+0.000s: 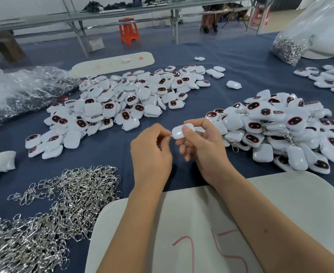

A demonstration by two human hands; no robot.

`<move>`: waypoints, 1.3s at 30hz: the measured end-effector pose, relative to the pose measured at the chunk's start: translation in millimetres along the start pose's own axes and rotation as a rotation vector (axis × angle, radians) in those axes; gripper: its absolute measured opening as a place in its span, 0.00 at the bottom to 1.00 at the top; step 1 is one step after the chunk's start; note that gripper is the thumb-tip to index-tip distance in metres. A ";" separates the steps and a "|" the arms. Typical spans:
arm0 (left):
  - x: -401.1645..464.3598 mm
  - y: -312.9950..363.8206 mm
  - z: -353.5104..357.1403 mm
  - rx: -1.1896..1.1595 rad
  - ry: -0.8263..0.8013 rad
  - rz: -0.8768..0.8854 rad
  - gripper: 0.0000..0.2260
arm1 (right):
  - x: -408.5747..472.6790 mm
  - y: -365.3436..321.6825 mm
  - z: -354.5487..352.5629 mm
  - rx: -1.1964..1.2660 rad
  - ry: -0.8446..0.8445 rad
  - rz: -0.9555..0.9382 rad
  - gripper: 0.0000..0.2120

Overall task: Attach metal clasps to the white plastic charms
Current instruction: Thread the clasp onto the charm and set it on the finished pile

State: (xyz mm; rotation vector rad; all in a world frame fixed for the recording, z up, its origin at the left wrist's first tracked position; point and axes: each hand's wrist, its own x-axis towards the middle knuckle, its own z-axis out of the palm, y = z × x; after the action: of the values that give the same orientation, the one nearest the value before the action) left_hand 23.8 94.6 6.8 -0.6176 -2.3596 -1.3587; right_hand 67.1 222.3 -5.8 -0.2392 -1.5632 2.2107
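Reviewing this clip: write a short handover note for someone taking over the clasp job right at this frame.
Right hand grips one white charm above the blue table. Left hand pinches at the charm's left end, where a bit of metal shows; whether the clasp is on yet cannot be told.
Loose clasps lie heaped at near left. Bare charms are piled centre-left.
Done: the pile at right shows charms with clasps attached.
Left: finish this charm, add it to the right pile, then work through the large centre-left pile.

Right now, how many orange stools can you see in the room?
1: the orange stool stands on the floor beyond the blue table, under the long bench. Others may be hidden.
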 end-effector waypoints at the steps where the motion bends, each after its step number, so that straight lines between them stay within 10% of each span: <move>1: 0.0 1.5 2.5 -0.168 0.029 -0.111 0.07 | 0.9 -2.0 -1.5 0.068 -0.002 0.028 0.05; 9: -0.6 8.2 10.2 -1.036 -0.010 -0.685 0.05 | 2.3 -4.0 -5.1 0.177 -0.038 0.071 0.08; 27: 6.0 -6.5 -3.1 0.183 -0.089 0.203 0.07 | 1.6 0.6 -1.6 0.024 0.018 0.047 0.07; 34: 2.1 -2.0 3.2 -0.797 -0.060 -0.614 0.05 | 2.3 -0.3 -4.2 0.123 -0.020 0.036 0.04; 39: 5.5 -3.3 -3.4 -1.147 -0.229 -0.793 0.06 | 2.6 -1.2 -5.3 0.146 -0.036 0.045 0.04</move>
State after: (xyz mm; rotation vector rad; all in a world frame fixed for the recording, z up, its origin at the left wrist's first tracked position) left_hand 17.7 91.3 8.9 -0.0172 -1.7933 -3.1622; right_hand 67.0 228.4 -6.3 -0.1937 -1.4192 2.3632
